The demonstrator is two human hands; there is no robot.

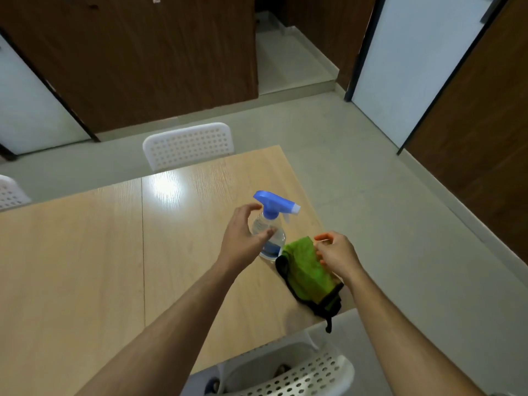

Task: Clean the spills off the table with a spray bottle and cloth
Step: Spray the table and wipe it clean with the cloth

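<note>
In the head view the left hand (243, 238) spreads open around the upright spray bottle (270, 232) without gripping, the right hand (335, 251) hovers loosely curled over the green cloth (307, 270) near the table (85, 252) edge, so a clumsy grab could topple the bottle.

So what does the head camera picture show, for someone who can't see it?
A person's left hand reaches around a blue-topped spray bottle while the right hand touches a green cloth, both on a wooden table.
</note>
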